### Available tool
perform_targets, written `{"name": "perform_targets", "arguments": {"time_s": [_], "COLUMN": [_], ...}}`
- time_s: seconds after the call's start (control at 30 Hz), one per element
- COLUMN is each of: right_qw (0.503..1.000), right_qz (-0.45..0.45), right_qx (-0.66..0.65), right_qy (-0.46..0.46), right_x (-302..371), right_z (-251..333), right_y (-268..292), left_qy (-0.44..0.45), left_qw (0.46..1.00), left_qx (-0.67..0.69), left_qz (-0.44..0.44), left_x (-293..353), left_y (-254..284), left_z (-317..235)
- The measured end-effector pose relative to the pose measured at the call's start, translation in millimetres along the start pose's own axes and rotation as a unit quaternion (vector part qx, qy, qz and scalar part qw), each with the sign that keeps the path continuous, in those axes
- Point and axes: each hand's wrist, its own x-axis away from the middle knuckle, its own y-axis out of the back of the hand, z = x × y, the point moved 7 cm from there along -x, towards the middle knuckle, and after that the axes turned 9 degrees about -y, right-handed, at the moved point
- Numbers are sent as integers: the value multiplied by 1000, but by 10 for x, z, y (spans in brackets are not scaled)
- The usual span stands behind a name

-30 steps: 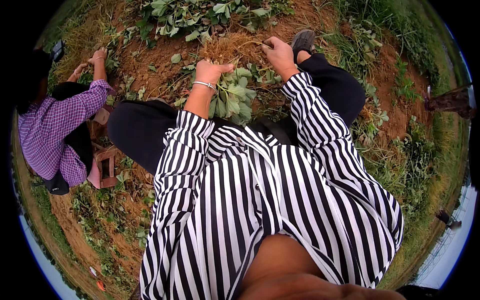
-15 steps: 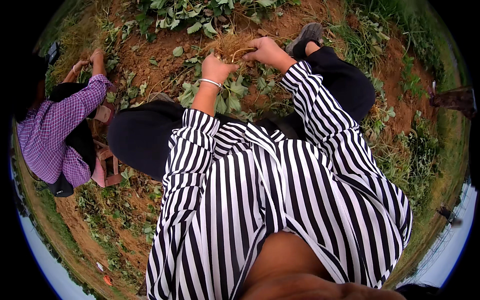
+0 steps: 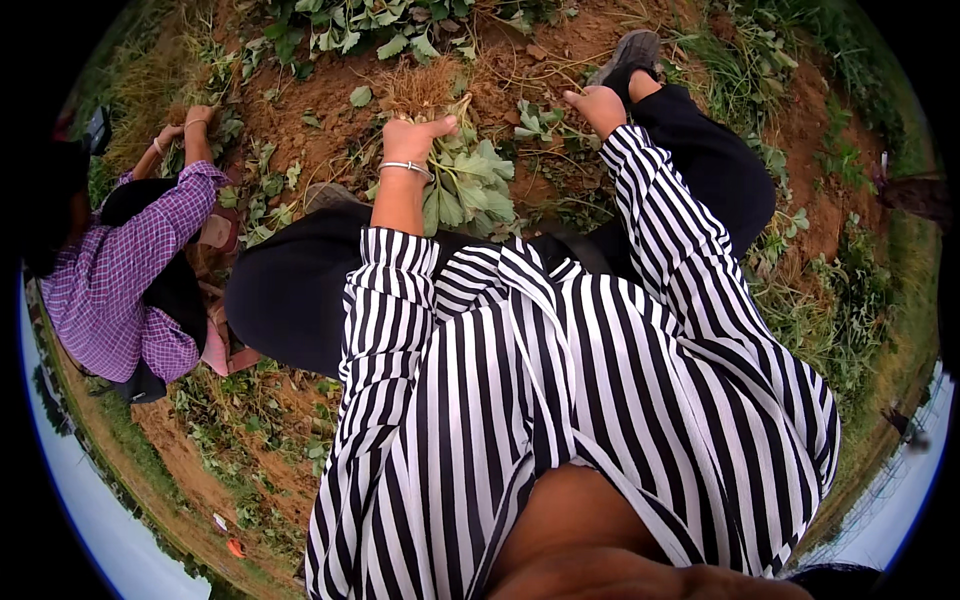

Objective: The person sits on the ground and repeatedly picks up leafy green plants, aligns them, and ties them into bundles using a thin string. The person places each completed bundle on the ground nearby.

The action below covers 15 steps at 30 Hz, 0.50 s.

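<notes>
My left hand point(image 3: 412, 140), with a bangle at its wrist, is closed round the base of an uprooted leafy plant point(image 3: 472, 185). The plant's brown stringy roots point(image 3: 418, 85) stick out past my fist, and its broad green toothed leaves hang toward my lap. Apart from it, off to the right and close to my shoe, my right hand point(image 3: 598, 108) has its thumb and fingers pinched together. Whatever lies in that pinch is too small to make out; thin stems run over the soil near the fingertips. A small leafy sprig point(image 3: 538, 118) lies between the hands.
Leafy plants point(image 3: 370, 25) lie in a heap at the far side on reddish soil point(image 3: 310, 95). My grey shoe point(image 3: 628, 58) rests at the upper right. On the left, a person in a purple checked shirt point(image 3: 115, 265) sits low, hands at the ground. Grass point(image 3: 745, 95) grows on the right.
My hands have drawn apart: the left moved slightly left with the plant, the right moved away to the right from the roots. The plant's leaves show more fully.
</notes>
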Motion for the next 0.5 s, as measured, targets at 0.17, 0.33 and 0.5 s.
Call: {"name": "perform_targets", "arguments": {"time_s": [0.17, 0.33, 0.5], "right_qw": [954, 739, 751], "right_qz": [71, 296, 334], "right_qx": [-291, -604, -568], "right_qy": [-17, 31, 39], "right_x": [41, 594, 644], "right_z": [-89, 959, 1217], "right_y": [-481, -237, -300], "left_qy": [96, 166, 202], "left_qw": [980, 952, 949], "left_qx": [173, 252, 227], "left_qz": [-10, 46, 77], "left_x": [12, 42, 128], "left_y": [-31, -180, -310], "left_z": [148, 262, 251]}}
